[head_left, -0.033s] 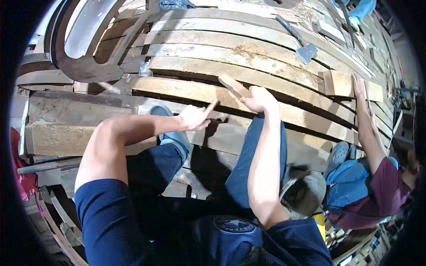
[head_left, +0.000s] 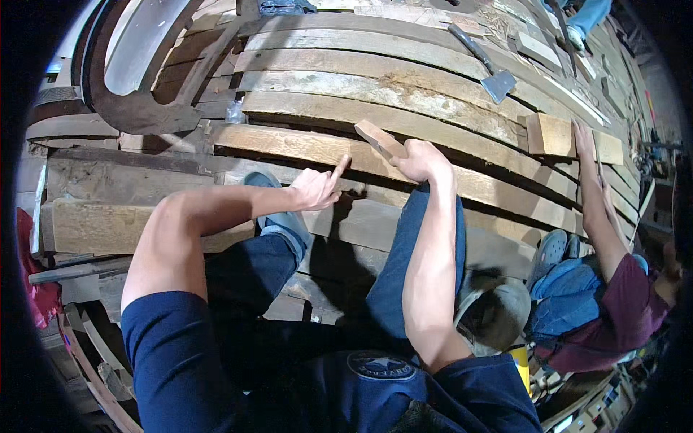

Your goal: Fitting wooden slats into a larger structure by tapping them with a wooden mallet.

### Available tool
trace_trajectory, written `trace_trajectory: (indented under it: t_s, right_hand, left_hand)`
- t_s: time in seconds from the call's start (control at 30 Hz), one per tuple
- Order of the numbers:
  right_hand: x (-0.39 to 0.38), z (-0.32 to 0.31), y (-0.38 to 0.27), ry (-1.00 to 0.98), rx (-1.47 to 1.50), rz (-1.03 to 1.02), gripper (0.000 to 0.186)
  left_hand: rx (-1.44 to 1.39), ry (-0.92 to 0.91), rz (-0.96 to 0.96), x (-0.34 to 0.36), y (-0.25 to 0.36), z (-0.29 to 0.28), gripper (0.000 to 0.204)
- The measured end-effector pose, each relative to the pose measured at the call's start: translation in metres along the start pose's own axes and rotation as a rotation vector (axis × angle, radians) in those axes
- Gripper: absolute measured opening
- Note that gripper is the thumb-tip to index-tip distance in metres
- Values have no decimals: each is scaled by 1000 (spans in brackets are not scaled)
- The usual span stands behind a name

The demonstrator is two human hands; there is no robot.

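Right grip [head_left: 420, 160] clasps a block [head_left: 375, 136] mid-frame; my half-open, empty left grip [head_left: 317, 189] now points slightly further left over the plank [head_left: 281, 143].

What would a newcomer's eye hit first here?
Probably the bare hands mid-picture: the right hand grips a wooden piece over the boards, and the left hand points its index finger just left of it. Next, the big dark curved frame at upper left and the axe lying at upper right. Then the co-worker in maroon at the right edge.
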State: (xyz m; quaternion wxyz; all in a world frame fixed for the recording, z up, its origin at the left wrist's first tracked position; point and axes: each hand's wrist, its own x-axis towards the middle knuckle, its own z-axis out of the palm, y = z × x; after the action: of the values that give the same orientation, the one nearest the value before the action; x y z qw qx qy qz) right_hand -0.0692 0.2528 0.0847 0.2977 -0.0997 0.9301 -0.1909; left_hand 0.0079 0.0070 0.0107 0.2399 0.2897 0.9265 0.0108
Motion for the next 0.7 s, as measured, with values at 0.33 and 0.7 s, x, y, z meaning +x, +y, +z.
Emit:
trace_trajectory:
  t_s: [0.33, 0.7]
  right_hand:
    - [0, -1, -2, -57, 18, 16, 41]
    - [-1, -2, -6, -80, 10, 10, 41]
  left_hand:
    - [100, 121, 6, 24, -46, 7, 45]
    - [148, 172, 135, 28, -40, 6, 26]
